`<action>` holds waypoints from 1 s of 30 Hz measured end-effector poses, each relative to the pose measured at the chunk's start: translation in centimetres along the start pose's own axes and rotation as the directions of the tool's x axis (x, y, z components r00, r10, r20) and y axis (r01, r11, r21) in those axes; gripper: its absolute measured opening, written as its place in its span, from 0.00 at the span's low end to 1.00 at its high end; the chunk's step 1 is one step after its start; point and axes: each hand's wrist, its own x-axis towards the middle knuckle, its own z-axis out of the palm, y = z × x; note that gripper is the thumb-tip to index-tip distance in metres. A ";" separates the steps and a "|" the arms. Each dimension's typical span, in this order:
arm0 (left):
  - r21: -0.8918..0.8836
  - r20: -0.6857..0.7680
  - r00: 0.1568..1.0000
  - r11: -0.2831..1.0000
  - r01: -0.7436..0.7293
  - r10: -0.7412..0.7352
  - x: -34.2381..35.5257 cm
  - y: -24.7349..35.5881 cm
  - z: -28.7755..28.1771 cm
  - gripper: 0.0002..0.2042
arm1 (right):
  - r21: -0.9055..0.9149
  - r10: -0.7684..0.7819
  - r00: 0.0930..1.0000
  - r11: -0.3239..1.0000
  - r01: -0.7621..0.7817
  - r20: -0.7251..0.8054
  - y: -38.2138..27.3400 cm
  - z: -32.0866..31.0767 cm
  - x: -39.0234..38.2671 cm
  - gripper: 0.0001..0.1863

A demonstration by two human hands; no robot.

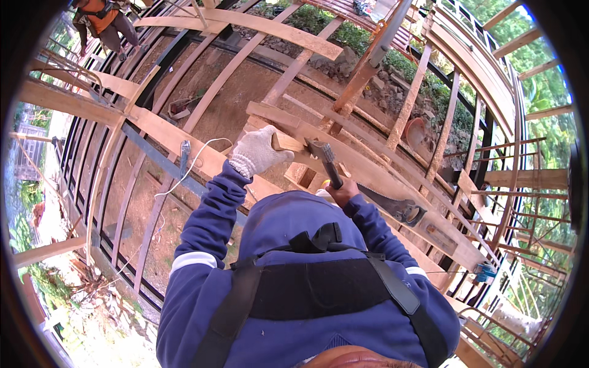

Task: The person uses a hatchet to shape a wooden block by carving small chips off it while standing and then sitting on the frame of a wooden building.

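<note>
My left hand [257, 149], in a pale knit glove, grips a short light wooden piece [287, 141] over a long plank [380, 184]. My right hand [344, 191] holds a dark-handled hammer [330, 165], its metal head at the right end of the wooden piece. A handsaw [389, 202] with a black handle lies on the plank beside my right hand. Something small, white and yellow near my right hand is too hidden to make out.
Open wooden joists [196, 116] span dirt and rubble. A power tool [184, 153] with a white cord rests on the left beam. A rusty post [362, 86] stands beyond my hands. A co-worker [110, 27] stands at upper left. A blue tool [483, 274] sits at right.
</note>
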 end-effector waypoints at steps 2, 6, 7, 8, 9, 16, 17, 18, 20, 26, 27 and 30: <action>-0.007 -0.164 0.970 0.983 -0.182 0.178 0.1 0.5 0.0 0.32 | -0.032 -0.017 0.991 0.999 0.013 -0.131 -1.1 1.0 -0.1 0.13; 0.099 -0.059 0.996 0.993 -0.063 0.069 2.0 3.8 -1.4 0.28 | 0.010 0.050 0.978 0.999 -0.049 -0.203 -1.0 1.7 0.2 0.13; 0.104 -0.062 0.995 0.992 -0.070 0.077 2.5 4.0 -1.7 0.28 | 0.029 0.060 0.980 0.998 -0.056 -0.191 -1.0 1.5 0.5 0.13; 0.087 -0.037 0.995 0.993 -0.084 0.087 2.8 4.0 -1.8 0.27 | -0.001 0.036 0.984 0.999 -0.037 -0.172 -1.4 0.9 0.4 0.13; 0.068 -0.013 0.995 0.993 -0.097 0.098 3.0 3.9 -1.9 0.27 | 0.003 0.037 0.985 0.999 -0.037 -0.170 -1.9 0.7 0.3 0.13; 0.043 0.044 0.998 0.998 -0.055 0.053 3.7 2.3 -2.3 0.28 | 0.181 -0.478 0.709 0.749 0.637 -0.519 -14.8 -8.2 -6.0 0.04; 0.044 0.037 0.998 0.998 -0.047 0.046 3.7 2.2 -2.4 0.28 | 0.119 -0.632 0.486 0.531 0.839 -0.604 -17.3 -9.9 -6.0 0.06; 0.040 0.059 0.998 0.999 -0.024 0.022 3.7 2.3 -2.5 0.28 | 0.152 -0.658 0.360 0.353 0.923 -0.662 -19.3 -10.9 -6.0 0.08; 0.038 0.081 0.997 0.999 0.003 -0.006 3.5 2.3 -2.3 0.28 | 0.181 -0.613 0.249 0.172 0.968 -0.750 -20.6 -10.1 -6.2 0.12; 0.002 0.013 1.000 1.000 0.017 -0.017 3.0 1.0 -1.6 0.29 | -0.085 -0.003 0.962 0.996 -0.021 -0.274 -1.8 3.4 2.1 0.16; 0.014 -0.018 1.000 1.000 0.014 -0.013 2.6 0.3 -0.9 0.29 | -0.134 0.019 0.973 0.990 -0.052 -0.230 -1.8 3.5 1.9 0.15; 0.007 -0.081 0.996 0.999 -0.037 0.038 1.6 -1.6 0.2 0.29 | -0.185 -0.009 0.982 0.982 -0.026 -0.186 -1.4 2.6 2.8 0.15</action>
